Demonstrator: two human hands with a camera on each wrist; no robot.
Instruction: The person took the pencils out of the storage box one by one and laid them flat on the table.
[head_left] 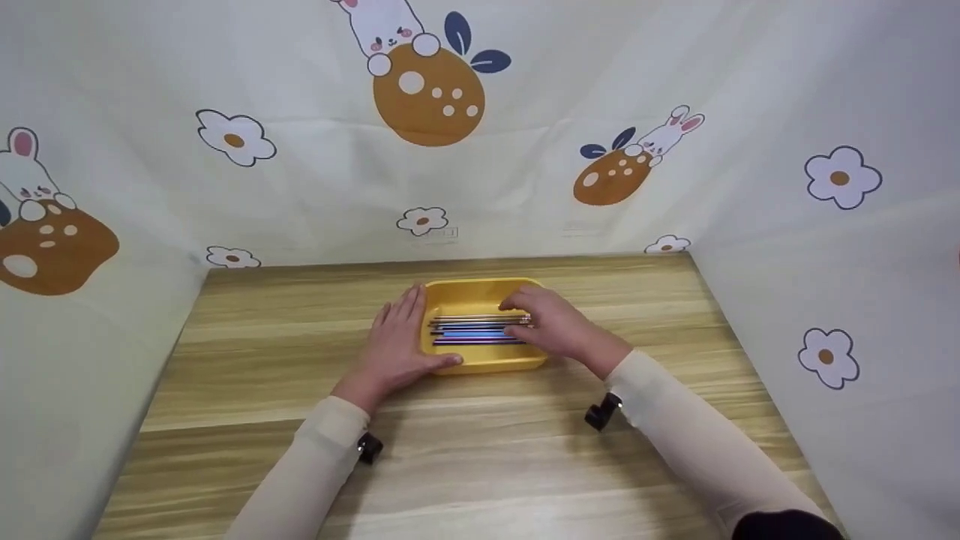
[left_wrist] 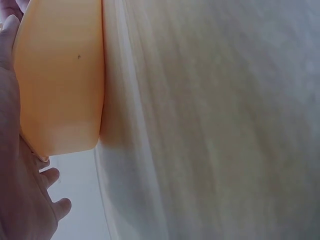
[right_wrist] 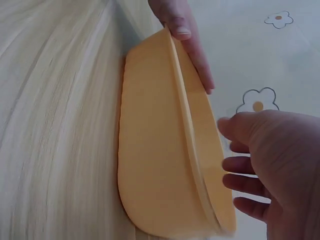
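A yellow plastic box (head_left: 487,367) stands on the table, with several slim pencil-like sticks (head_left: 472,331) lying lengthwise inside it, dark, silver and blue. Against the box's left end rests my left hand (head_left: 397,337), its fingers straight along that side and the thumb laid on the near rim. My right hand (head_left: 559,322) is over the right end of the box, its thumb and fingers spread apart above the right ends of the sticks. In the right wrist view the right fingers (right_wrist: 245,185) are loosely bent with nothing between them. Both wrist views hide the sticks.
The wood-grain table (head_left: 480,457) reaches back to a pale cloth screen (head_left: 315,187) printed with rabbits and flowers, which also walls in the left and right sides. A small black camera (head_left: 600,412) hangs at the right wrist, another camera (head_left: 369,448) at the left.
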